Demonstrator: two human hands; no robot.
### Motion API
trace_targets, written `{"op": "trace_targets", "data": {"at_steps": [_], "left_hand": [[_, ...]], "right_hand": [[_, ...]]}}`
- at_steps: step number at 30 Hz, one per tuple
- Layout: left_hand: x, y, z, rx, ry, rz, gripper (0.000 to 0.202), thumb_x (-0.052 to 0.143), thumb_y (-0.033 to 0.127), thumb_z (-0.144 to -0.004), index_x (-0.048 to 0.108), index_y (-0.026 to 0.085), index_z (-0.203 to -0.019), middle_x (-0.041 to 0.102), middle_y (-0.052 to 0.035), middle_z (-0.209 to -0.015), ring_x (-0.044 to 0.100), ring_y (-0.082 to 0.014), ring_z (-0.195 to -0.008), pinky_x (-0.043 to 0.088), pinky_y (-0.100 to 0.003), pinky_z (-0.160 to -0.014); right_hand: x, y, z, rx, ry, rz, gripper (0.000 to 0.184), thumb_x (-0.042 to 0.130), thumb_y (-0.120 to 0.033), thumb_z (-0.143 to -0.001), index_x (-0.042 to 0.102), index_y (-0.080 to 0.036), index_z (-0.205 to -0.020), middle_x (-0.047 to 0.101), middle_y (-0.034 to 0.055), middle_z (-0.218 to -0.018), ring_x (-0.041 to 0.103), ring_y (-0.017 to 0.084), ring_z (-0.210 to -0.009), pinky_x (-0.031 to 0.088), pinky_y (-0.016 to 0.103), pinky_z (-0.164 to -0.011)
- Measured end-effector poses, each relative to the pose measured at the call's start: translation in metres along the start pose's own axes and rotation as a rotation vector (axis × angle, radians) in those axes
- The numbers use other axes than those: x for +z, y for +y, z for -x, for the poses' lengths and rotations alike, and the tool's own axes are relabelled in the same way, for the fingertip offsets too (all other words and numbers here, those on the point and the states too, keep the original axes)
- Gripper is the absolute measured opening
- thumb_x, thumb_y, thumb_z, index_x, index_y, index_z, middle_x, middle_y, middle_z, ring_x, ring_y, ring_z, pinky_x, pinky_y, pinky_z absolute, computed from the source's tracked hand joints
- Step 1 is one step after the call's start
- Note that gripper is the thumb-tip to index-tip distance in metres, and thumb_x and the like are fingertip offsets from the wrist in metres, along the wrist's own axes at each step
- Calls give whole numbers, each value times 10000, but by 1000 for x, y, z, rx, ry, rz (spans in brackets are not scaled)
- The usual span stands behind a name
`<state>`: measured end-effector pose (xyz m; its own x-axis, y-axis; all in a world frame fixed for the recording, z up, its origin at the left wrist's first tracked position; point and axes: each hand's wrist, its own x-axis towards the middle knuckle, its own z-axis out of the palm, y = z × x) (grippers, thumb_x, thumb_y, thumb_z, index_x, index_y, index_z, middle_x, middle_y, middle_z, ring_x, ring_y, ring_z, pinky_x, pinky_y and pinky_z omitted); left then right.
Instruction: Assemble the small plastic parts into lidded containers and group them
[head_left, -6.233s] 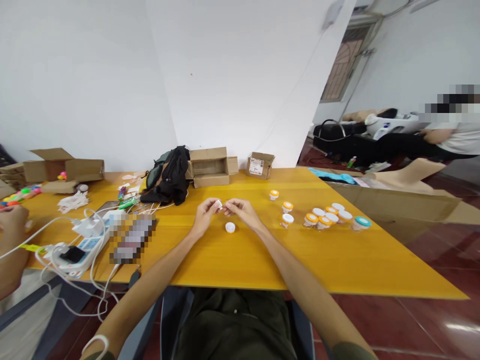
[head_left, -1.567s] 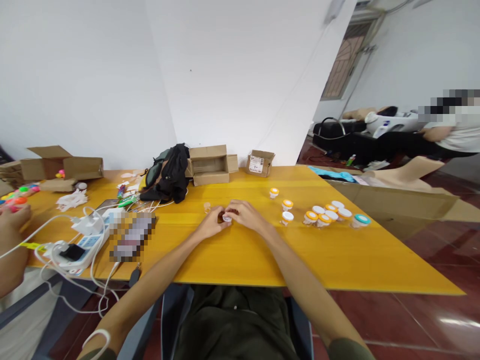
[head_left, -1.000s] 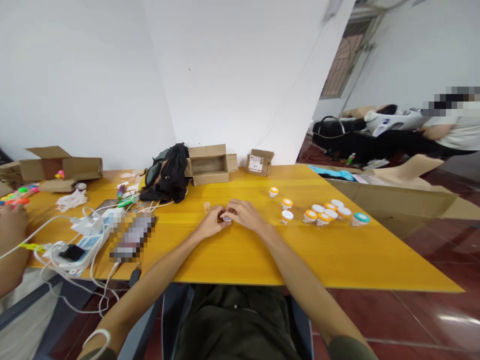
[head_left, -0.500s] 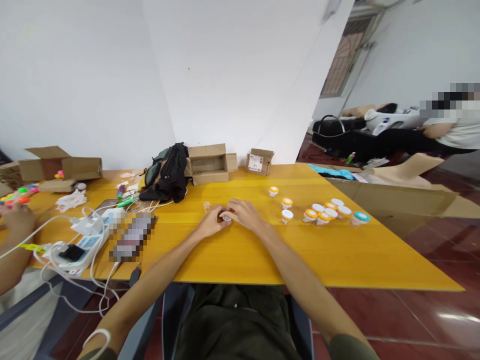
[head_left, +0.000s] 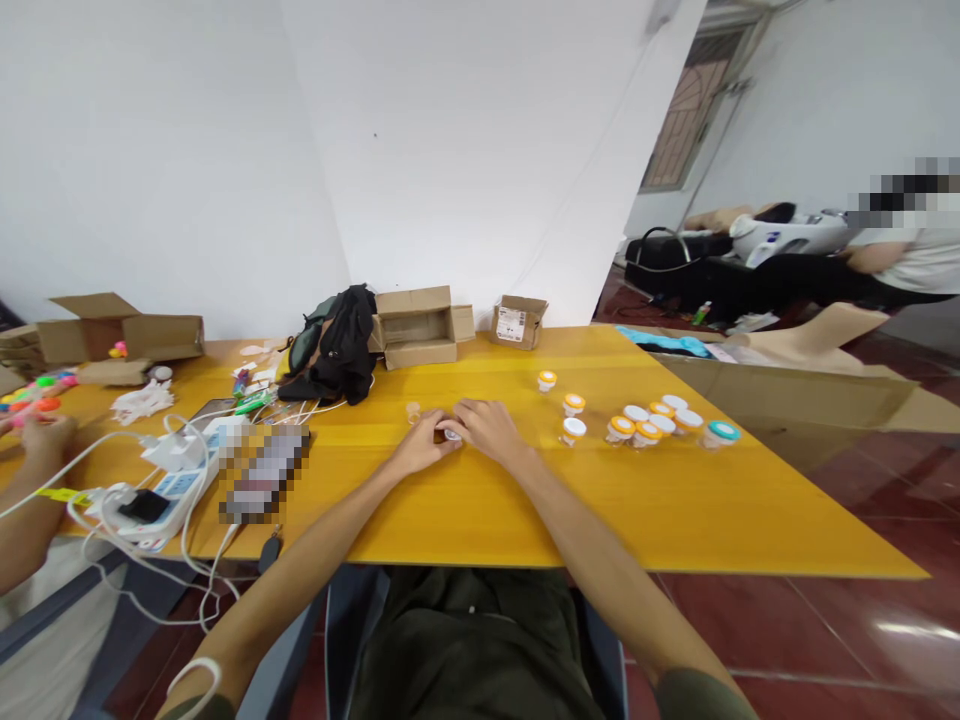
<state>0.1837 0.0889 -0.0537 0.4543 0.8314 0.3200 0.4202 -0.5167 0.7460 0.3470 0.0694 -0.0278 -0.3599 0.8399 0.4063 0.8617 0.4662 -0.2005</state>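
My left hand [head_left: 421, 443] and my right hand [head_left: 486, 430] meet over the middle of the table, fingers curled around one small jar [head_left: 452, 435]. Only a whitish round top shows between my fingers; the rest of the jar is hidden. Just beyond my left hand stands a small clear cup [head_left: 413, 411]. To the right of my right hand, several small clear jars with white-topped orange lids are spread out, among them a near one [head_left: 574, 430] and a far one [head_left: 547, 381]. A jar with a teal lid [head_left: 723, 432] stands farthest right.
At the left lie a power strip [head_left: 180, 487] with tangled white cables and a phone [head_left: 266, 474]. A black bag [head_left: 334, 350], an open cardboard box [head_left: 420, 328] and a smaller box [head_left: 519, 323] line the wall. Another person's hand [head_left: 46, 438] is at the far left.
My hands stay around the small jar in nearly the same place, with only slight finger movement. The other person's hand at the far left has shifted a little to the right.
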Motion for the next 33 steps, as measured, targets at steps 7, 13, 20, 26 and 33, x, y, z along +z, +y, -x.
{"op": "trace_targets", "data": {"at_steps": [7,13,20,26,33], "left_hand": [[-2,4,0,27,-27,-4,206,691,236,-705,616,178,-887,636,-22,-872,577,-202,-829,476,-343,-808],[-3,4,0,7,-40,17,165,673,251,-719,600,181,-849,628,-20,-835,584,-194,-798,489,-335,-776],[-2,-2,0,13,-57,59,173,671,275,-730,595,176,-850,604,-8,-792,572,-177,-759,487,-310,-722],[-2,0,0,24,-55,28,155,670,274,-725,571,181,-798,561,17,-734,535,-156,-704,466,-294,-698],[-2,2,0,8,-61,19,160,670,261,-707,585,186,-820,583,7,-765,536,-166,-744,455,-295,-730]], "right_hand": [[-6,-2,2,48,63,-90,381,457,-429,-983,692,-204,-783,701,79,-812,613,170,-695,346,272,-607],[-12,0,2,-28,-23,-353,155,584,-264,-908,701,-207,-822,713,22,-796,607,143,-697,379,238,-637],[-13,10,-1,-32,-163,-577,170,570,-173,-854,730,-204,-904,741,10,-829,643,148,-726,455,245,-683],[-14,12,-1,17,-130,-540,102,623,-191,-837,725,-194,-848,721,8,-740,633,141,-673,438,236,-648],[-13,11,0,-1,-68,-389,146,679,-312,-846,701,-201,-754,684,10,-689,572,132,-615,352,230,-587]]}}
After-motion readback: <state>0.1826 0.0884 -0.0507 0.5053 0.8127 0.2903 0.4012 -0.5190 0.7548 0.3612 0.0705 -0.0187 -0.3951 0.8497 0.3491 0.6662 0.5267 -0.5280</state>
